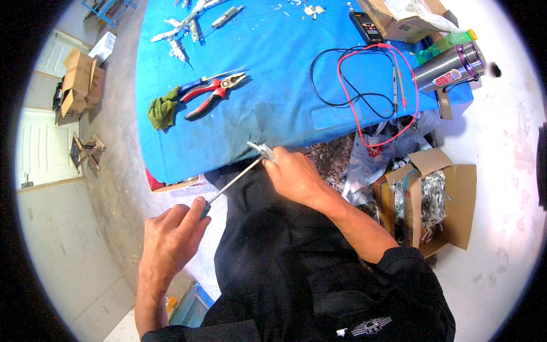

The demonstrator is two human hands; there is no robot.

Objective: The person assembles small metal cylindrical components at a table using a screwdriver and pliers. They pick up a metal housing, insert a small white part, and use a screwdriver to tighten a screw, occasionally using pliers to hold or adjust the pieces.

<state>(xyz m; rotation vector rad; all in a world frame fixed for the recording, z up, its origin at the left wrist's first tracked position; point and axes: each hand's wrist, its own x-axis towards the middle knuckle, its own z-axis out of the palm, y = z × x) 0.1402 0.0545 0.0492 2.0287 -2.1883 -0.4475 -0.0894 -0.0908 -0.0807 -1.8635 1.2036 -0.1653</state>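
The left hand (171, 236) grips a screwdriver (233, 181), its tip at a small metal part (262, 150) pinched by the right hand (293, 174) (at the worktop (273, 108) edge): a prying or unscrewing step, calling for steady pressure.

Bright, even daylight fills the scene, and colours are saturated on the blue table (273, 114). The pale floor (501, 228) at right is nearly washed out. Soft shadows fall beneath the table edge. The steel flask (450, 67) carries small glints. Fisheye distortion bends straight edges toward the black circular rim. The centre is sharp, the periphery slightly soft.
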